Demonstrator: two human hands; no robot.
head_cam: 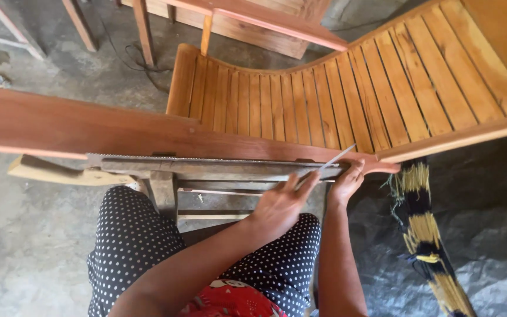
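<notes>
Hands: both placed at the toe end of the handsaw blade (206,164), which lies teeth-up along a wooden rail.

Left hand (280,202): fingers extended and nearly flat, fingertips resting on the near side of the blade close to its toe. No closed grip visible.

Right hand (346,181): curled near the blade's toe, thumb and fingers apparently pinched on a slim metal file (335,158); exact closure partly hidden by the hand itself.

File: angled up and away from the blade, tip rising beyond the toothed edge, crossing the blade near its toe.

Blade long axis: runs left to right across the view, level. Wooden saw handle (60,171) at the far left end of the blade, well apart from both hands.

Nearer hand: right hand closest to the toe; left hand just beside it, toward the handle.

Beyond the blade: reddish board (77,126) parallel to it; slatted wooden lounger (335,94) farther off.

Right of the blade's toe: striped yellow and dark broom (423,235), on the floor.

Below the blade: polka-dot lap.
</notes>
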